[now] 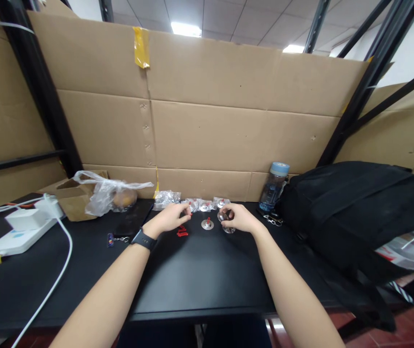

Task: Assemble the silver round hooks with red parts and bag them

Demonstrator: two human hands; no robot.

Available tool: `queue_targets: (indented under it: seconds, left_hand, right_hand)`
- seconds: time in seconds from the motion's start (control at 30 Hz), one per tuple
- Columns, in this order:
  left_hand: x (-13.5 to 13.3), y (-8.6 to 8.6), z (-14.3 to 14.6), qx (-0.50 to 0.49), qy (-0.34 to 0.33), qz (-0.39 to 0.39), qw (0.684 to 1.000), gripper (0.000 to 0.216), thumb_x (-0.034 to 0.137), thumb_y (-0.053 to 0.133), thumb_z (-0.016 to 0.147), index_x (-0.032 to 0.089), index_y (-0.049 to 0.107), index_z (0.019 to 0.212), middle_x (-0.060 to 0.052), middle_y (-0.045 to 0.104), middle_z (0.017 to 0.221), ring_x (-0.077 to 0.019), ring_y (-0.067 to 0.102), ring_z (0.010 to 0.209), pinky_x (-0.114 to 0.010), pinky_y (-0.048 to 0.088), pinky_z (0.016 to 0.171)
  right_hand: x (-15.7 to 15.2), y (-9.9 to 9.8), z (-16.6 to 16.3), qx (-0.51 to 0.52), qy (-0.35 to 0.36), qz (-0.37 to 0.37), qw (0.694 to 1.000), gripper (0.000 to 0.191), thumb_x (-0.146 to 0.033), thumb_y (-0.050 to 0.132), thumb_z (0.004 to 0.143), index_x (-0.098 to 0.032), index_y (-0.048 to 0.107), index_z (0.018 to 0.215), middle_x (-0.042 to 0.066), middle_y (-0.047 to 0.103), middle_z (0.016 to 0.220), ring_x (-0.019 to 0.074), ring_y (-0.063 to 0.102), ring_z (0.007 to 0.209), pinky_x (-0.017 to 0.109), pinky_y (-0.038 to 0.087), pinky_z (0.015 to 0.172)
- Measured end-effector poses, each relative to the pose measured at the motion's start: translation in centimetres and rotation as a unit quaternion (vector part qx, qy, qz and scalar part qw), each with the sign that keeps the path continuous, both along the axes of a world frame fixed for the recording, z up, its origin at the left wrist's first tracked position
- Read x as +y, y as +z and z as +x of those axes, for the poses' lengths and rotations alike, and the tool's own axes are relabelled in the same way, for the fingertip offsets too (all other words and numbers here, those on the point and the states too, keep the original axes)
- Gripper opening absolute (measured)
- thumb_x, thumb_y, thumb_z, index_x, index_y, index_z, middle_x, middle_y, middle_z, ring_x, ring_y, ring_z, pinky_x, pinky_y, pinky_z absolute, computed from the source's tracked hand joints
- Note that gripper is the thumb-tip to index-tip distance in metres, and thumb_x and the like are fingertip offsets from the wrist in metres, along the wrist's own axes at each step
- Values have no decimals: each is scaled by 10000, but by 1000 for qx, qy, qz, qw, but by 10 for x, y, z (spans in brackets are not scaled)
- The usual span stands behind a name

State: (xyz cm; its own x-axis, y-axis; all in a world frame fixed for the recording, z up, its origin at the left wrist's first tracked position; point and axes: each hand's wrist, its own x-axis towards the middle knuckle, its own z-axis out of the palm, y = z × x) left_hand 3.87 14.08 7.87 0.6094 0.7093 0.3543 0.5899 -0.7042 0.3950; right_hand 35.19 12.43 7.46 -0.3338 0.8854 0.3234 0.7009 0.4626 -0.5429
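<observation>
our right hand [237,218] grips a clear piece [227,223] just right of the metal disc [207,224], while our left hand [168,218], grip unclear, lies left of it.

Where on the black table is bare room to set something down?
Bare: the near table middle, between the white cable and the backpack. Crowded: the back row by the left hand and right hand, with packets, bottle, bag.
</observation>
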Motion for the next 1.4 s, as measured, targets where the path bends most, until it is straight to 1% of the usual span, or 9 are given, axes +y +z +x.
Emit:
queue_targets:
  seconds: [0.13,0.27,0.37,0.43,0.57,0.7,0.87,1.1,1.4]
  left_hand:
    - [-3,-4,14,-66,5,19,998,106,284,602,907,238,683,958,-26,756,975,-206,696,926,-289,479,848]
    - [-4,-10,27,-111,46,28,992,98,301,685,880,257,724,958,-11,774,969,-225,706,960,-339,457,948]
    - [-6,-11,34,-128,86,32,987,67,318,711,871,262,745,886,-2,780,940,-243,706,958,-373,438,967]
    - [-9,-11,38,-138,86,37,986,67,307,702,882,261,744,858,3,777,934,-238,701,952,-378,430,963]
    - [-15,-11,45,-143,78,51,985,94,272,651,915,252,736,879,-22,750,997,-239,658,1025,-387,426,952]
    - [-18,-13,50,-146,101,80,981,117,282,630,922,252,742,906,-47,683,1069,-248,606,1078,-423,408,964]
    - [-21,-14,52,-156,123,115,973,93,266,640,909,252,732,900,-50,629,1089,-250,562,1104,-437,396,980]
    - [-21,-13,52,-170,108,122,972,88,284,639,911,256,723,913,-44,603,1084,-241,556,1091,-422,398,990]
    - [-27,-13,55,-124,153,171,965,67,252,639,906,247,706,911,-54,617,1105,-264,538,1110,-429,363,942]
  right_hand:
    - [-2,-3,-22,117,27,42,992,396,-278,794,676,-228,713,1060,41,732,1049,189,678,840,308,528,758]
    - [-4,-11,-45,251,66,-18,966,431,-305,799,687,-226,685,1095,76,700,1157,230,701,955,299,568,699]
    - [-8,-15,-57,316,88,-46,944,458,-305,817,676,-228,666,1102,82,681,1194,238,698,1007,317,589,743]
    - [-11,-16,-64,340,94,-58,934,469,-295,825,674,-230,653,1105,81,676,1201,237,698,1024,332,595,783]
    - [-14,-17,-70,365,105,-82,921,468,-313,832,679,-236,644,1101,72,680,1178,237,701,1039,369,595,856]
    - [-15,-17,-71,391,97,-91,911,494,-342,866,641,-232,643,1068,70,686,1162,251,708,1037,405,594,890]
    - [-15,-16,-70,403,112,-94,904,483,-337,883,632,-235,661,1049,75,673,1228,255,716,1033,418,586,920]
    - [-14,-17,-70,406,101,-91,904,445,-315,885,639,-223,659,1011,75,688,1202,256,724,1023,424,578,940]
    - [-13,-20,-72,417,105,-103,897,443,-349,882,646,-216,669,1011,80,691,1204,255,735,985,415,589,924]
